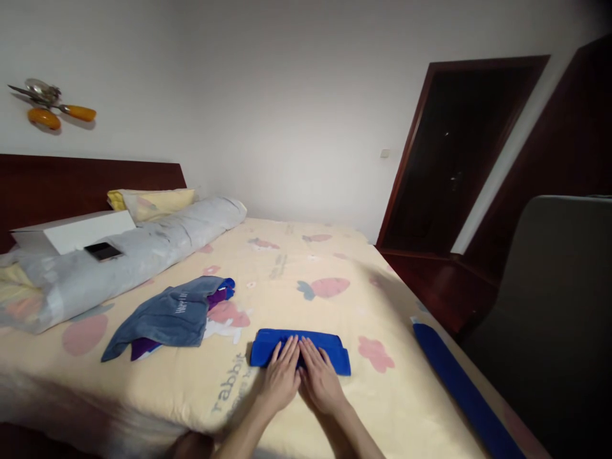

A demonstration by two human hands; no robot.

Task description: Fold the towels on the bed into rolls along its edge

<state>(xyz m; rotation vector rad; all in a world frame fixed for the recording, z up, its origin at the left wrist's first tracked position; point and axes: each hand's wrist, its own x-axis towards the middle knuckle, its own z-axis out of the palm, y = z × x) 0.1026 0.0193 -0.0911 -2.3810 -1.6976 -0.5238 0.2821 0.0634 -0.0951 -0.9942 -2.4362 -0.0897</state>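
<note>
A folded bright blue cloth [337,354] lies on the bed near its front edge, with its long side running left to right. My left hand [283,376] rests flat on its middle, fingers stretched forward. Right beside it, my right hand [321,376] also presses flat on the cloth, the fingertips of both hands almost meeting. The part of the cloth under the palms is hidden. To the left, a grey-blue garment [167,315] with white lettering lies loosely spread over purple and blue fabric [220,295].
The patterned bedsheet [287,268] spans the bed. A long blue strip [459,382] lies along the right edge, beside a dark chair back [559,287]. At the left are a rolled grey quilt [162,245], a phone [103,251], a white box [90,233] and a pillow [160,204].
</note>
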